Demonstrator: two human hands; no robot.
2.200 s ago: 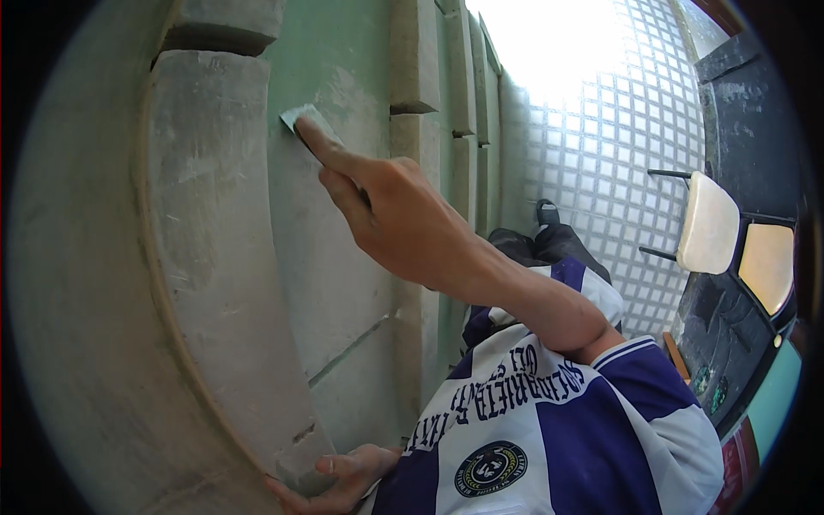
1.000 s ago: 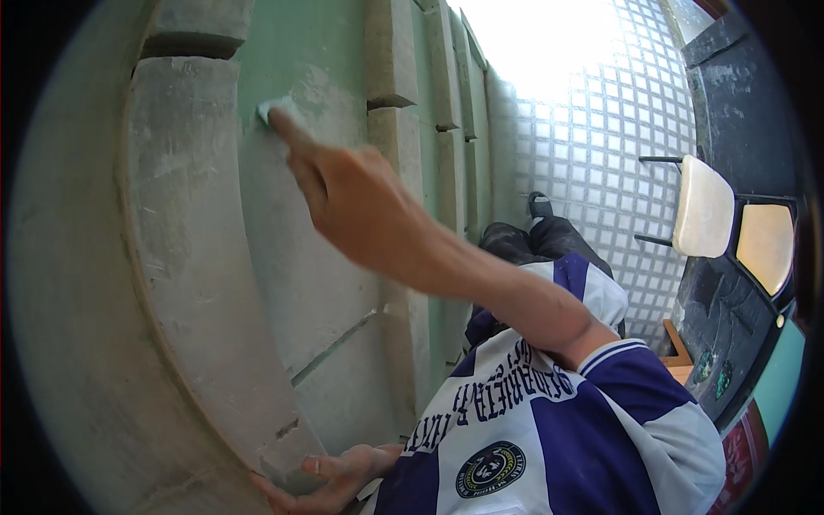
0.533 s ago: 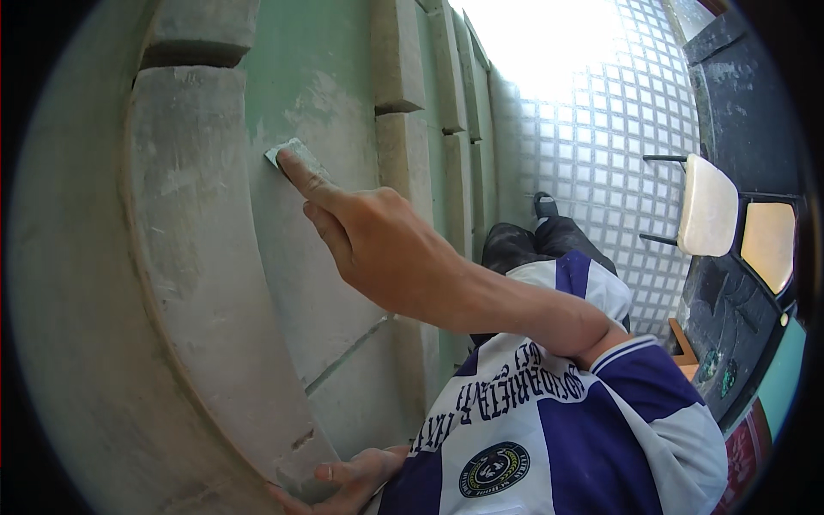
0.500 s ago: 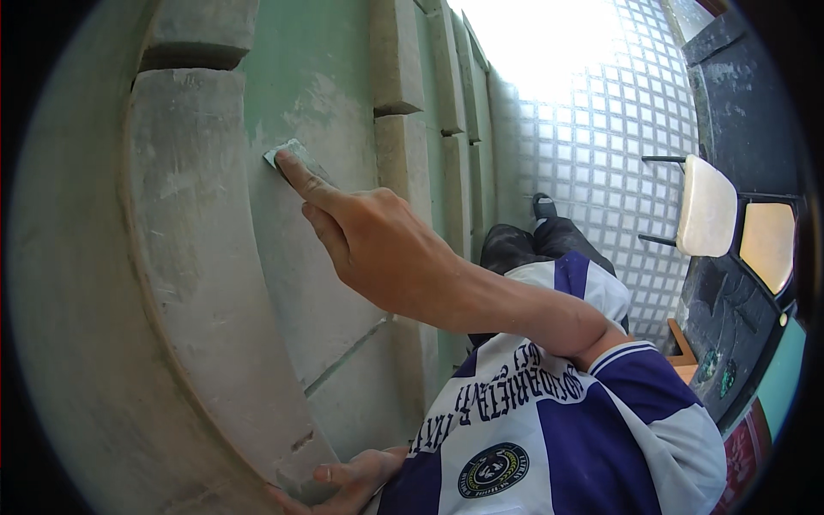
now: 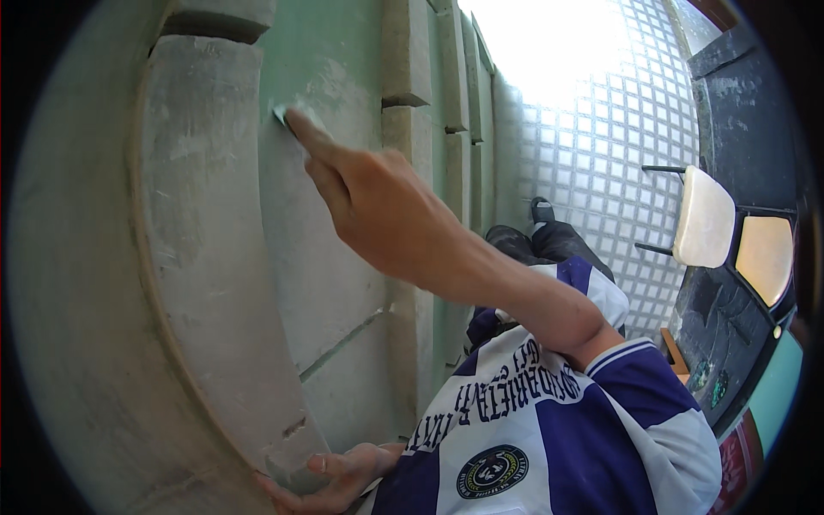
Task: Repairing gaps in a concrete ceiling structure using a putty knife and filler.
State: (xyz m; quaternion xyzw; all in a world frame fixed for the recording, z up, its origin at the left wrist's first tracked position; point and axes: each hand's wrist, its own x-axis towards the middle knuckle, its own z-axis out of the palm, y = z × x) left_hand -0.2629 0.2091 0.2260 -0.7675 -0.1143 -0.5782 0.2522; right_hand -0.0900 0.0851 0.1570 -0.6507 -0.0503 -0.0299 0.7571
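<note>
Left of frame, beyond a pale slab (image 5: 202,172), the pad (image 5: 280,113) near eleven o'clock has slid toward twelve along the green panel (image 5: 319,43) in the past half-second, ending beside a scuffed patch (image 5: 335,79); the shift, with its blur, suggests a rubbing stroke under way. Between six and seven o'clock, the left hand (image 5: 339,476) is empty, loosely spread by the slab; contact cannot be told. The right hand (image 5: 382,206) grasps the pad, which lies beneath its outstretched index finger, near half past ten from the hand's middle; the thumb's hold is unclear.
</note>
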